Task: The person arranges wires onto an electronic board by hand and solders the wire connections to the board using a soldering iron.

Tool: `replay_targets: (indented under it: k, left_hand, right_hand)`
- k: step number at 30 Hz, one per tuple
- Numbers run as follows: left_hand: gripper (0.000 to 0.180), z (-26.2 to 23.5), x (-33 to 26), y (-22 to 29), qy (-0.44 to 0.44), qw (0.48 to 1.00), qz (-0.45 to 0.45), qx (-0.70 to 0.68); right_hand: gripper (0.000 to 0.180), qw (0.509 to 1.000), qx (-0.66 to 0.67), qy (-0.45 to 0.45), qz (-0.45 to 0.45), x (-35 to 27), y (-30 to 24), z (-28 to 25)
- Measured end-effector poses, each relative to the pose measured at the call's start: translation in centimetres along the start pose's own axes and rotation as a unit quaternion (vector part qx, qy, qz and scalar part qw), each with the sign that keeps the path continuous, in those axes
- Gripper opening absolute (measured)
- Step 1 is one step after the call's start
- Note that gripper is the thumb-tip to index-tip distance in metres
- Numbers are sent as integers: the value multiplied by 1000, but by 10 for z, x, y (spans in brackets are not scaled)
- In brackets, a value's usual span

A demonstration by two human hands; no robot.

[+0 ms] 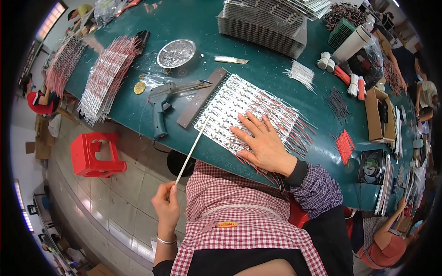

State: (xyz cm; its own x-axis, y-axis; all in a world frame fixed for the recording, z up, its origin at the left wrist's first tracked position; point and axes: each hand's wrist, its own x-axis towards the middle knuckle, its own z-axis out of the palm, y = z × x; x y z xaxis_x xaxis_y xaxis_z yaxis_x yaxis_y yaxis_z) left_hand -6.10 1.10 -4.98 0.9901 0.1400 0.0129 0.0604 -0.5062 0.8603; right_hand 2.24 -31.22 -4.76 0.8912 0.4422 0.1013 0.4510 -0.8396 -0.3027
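The white rectangular panel of small circuit boards, set with rows of dark components [230, 103], lies flat and at an angle near the edge of the green-topped table [198, 23]. Thin red and black insulated wires [299, 131] fan out across its right side.

The right hand [264, 147] lies palm down on the panel and wires, fingers spread. The left hand [166, 204] pinches the lower end of a long, thin, off-white rod [189, 154]; its far end reaches the panel's left edge, though contact cannot be confirmed at this angle.

Handling: the panel is likely light, thin and fairly stiff, with fragile components and solder joints. Grip it by opposite bare edges; do not lift it by the wires. The rod appears light and may flex.

A brown flat bar [200, 99] lies along the panel's left edge. Beyond it are a dark green pistol-shaped tool [160, 115] and a round silver dish [177, 54].
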Motion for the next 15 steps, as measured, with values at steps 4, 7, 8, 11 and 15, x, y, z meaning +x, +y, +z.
replay_targets:
  k: [4, 7, 8, 11, 15]
  left_hand:
    - [7, 13, 11, 4, 2, 1000, 1, -23]
    - [6, 20, 16, -3, -7, 1000, 7, -15]
    - [6, 21, 17, -6, -2, 1000, 11, -24]
    - [6, 23, 22, -8, -4, 999, 26, -30]
    - [6, 25, 29, 2, 5, 999, 34, -36]
  right_hand:
    - [61, 1000, 8, 0, 1, 0, -1, -2]
    - [61, 1000, 14, 1, 0, 0, -1, -1]
    - [61, 1000, 16, 3, -2, 0, -1, -1]
    - [61, 1000, 18, 8, -4, 0, 0, 0]
    - [61, 1000, 15, 3, -3, 0, 0, 0]
